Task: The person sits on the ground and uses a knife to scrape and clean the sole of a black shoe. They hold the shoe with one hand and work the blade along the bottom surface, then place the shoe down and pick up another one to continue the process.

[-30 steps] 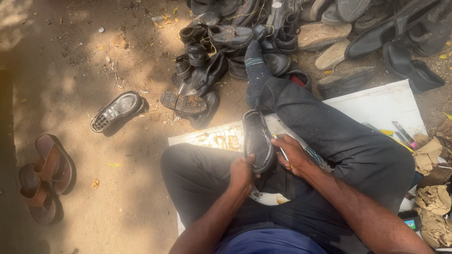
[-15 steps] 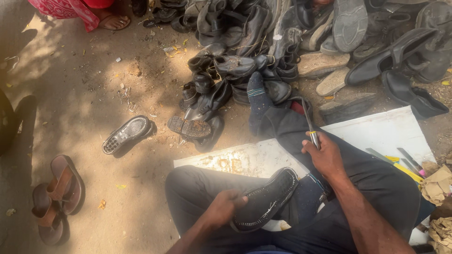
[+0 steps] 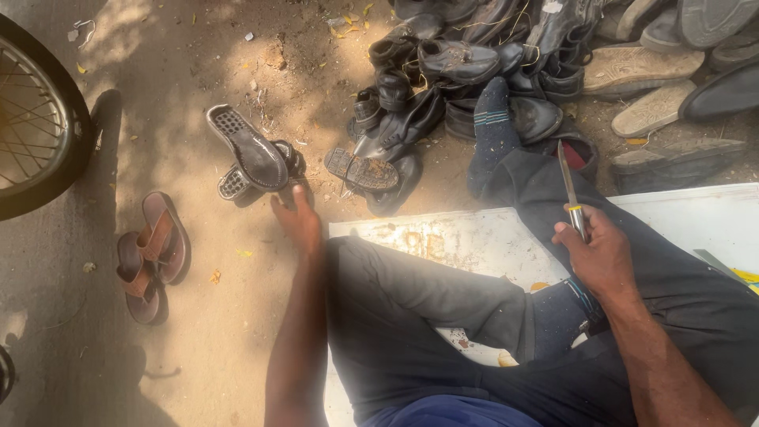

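Here the left hand (image 3: 299, 221) stretches out, fingers loose and empty, just short of a black shoe (image 3: 249, 150) lying sole-up on the dirt. The right hand (image 3: 602, 257) grips a knife (image 3: 571, 188), blade up; it could nick the raised leg (image 3: 569, 198) beside it.

A flat white signboard (image 3: 443, 241) with faded orange lettering lies on the ground under the person's legs

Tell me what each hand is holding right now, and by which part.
The right hand grips a metal-bladed knife by its handle, blade pointing up. The left hand holds nothing; the black perforated-sole shoe lies just beyond its fingers.
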